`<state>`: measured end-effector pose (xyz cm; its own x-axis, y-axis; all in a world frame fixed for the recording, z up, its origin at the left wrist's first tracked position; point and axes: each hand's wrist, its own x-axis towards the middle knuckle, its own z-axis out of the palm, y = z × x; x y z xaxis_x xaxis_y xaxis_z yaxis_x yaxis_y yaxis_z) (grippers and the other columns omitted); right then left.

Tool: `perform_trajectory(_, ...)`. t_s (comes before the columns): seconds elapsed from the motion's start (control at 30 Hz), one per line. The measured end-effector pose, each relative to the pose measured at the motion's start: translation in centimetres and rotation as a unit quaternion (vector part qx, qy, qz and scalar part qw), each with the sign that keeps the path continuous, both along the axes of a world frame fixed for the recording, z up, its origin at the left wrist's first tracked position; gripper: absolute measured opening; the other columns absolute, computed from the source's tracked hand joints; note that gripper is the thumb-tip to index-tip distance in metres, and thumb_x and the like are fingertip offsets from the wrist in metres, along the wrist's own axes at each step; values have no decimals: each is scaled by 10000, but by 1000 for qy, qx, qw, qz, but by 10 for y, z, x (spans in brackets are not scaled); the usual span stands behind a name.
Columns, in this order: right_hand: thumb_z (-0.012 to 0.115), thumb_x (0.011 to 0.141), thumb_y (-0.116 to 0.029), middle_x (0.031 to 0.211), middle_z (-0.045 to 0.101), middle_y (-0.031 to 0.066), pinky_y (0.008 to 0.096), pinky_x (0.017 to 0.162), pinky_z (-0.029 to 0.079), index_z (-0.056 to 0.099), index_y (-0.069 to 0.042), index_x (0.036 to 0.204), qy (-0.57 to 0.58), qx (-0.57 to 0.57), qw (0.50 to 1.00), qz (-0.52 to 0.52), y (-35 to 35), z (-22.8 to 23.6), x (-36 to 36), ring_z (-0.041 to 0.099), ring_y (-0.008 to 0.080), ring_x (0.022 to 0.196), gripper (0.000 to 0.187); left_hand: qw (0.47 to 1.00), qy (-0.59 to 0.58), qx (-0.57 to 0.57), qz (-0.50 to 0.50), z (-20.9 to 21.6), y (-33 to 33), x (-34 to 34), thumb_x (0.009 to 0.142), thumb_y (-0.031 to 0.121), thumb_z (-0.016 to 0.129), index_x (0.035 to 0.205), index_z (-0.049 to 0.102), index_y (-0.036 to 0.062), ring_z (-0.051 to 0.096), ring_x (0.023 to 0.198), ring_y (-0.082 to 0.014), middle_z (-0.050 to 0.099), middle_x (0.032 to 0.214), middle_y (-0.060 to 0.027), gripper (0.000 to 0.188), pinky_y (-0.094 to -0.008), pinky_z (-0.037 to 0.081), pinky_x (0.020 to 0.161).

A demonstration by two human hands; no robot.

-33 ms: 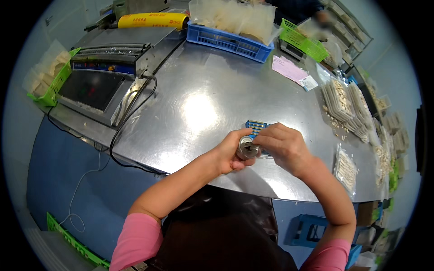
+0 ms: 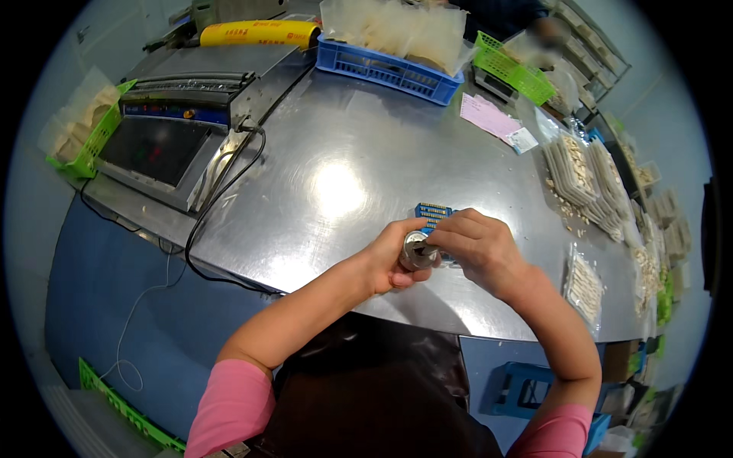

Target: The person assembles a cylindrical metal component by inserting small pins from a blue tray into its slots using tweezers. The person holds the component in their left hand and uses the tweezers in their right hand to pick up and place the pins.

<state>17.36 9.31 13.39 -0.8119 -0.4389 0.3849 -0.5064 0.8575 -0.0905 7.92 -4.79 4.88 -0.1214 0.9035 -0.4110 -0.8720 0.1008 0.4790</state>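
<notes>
Just above the near part of the steel table, my left hand [image 2: 389, 258] is wrapped round a short, round silver metal piece [image 2: 415, 255]. A dark recess or part shows in its upper face. My right hand [image 2: 477, 248] comes over from the right with its fingers pinched at that face. Whatever sits between those fingertips is small, dark and mostly covered. Just beyond both hands lies a blue case [image 2: 432, 210] with rows of small yellowish pieces, its nearer part hidden behind my fingers.
A wrapping machine [image 2: 164, 145] with a black cord stands at the left. At the back is a blue crate [image 2: 382, 69] of filled bags, beside pink paper [image 2: 489, 116]. Stacked trays [image 2: 571, 169] with loose pale pieces and a bagged pack [image 2: 584, 286] line the right.
</notes>
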Motion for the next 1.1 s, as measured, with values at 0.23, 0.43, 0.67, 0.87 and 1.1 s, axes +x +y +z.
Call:
perform_trajectory(0.23, 660, 591, 49, 924, 633, 63, 325, 701, 522, 614, -54, 958, -11, 12, 998, 52, 4, -7, 2, 606, 239, 830, 384, 999, 1, -1, -39, -8, 0, -2, 889, 433, 398, 804, 513, 43, 415, 435, -132, 542, 660, -81, 416, -221, 199, 296)
perform_trajectory(0.43, 628, 714, -82, 770, 561, 99, 319, 603, 503, 517, -34, 859, -32, 102, 994, 38, -3, -22, 2, 594, 231, 727, 188, 1000, -5, 25, -16, -10, 2, 0, 880, 434, 388, 710, 500, 91, 386, 400, -120, 489, 556, -52, 399, -228, 189, 301)
perform_trajectory(0.67, 653, 724, -203, 647, 482, 71, 300, 422, 407, 447, -79, 719, 80, 143, 986, 6, -15, -37, 3, 522, 177, 550, 240, 998, -8, 62, 13, -14, 0, 9, 863, 389, 408, 672, 517, 105, 358, 381, -105, 475, 566, -1, 359, -228, 210, 315)
perform_trajectory(0.87, 672, 803, -169, 531, 470, 66, 334, 400, 363, 461, -74, 637, 170, -17, 958, -231, -57, -70, 5, 480, 228, 422, 285, 978, 69, 1, 196, -11, 2, 25, 868, 361, 417, 660, 509, 132, 463, 545, -96, 514, 640, 3, 323, -270, 385, 520)
perform_trajectory(1.1, 597, 909, -275, 480, 471, 76, 304, 368, 378, 467, -80, 657, 198, -187, 867, -419, -88, -84, -9, 489, 233, 367, 345, 921, 261, 24, 289, -38, 14, 21, 884, 314, 446, 670, 487, 90, 484, 573, -107, 548, 670, -17, 313, -258, 391, 539)
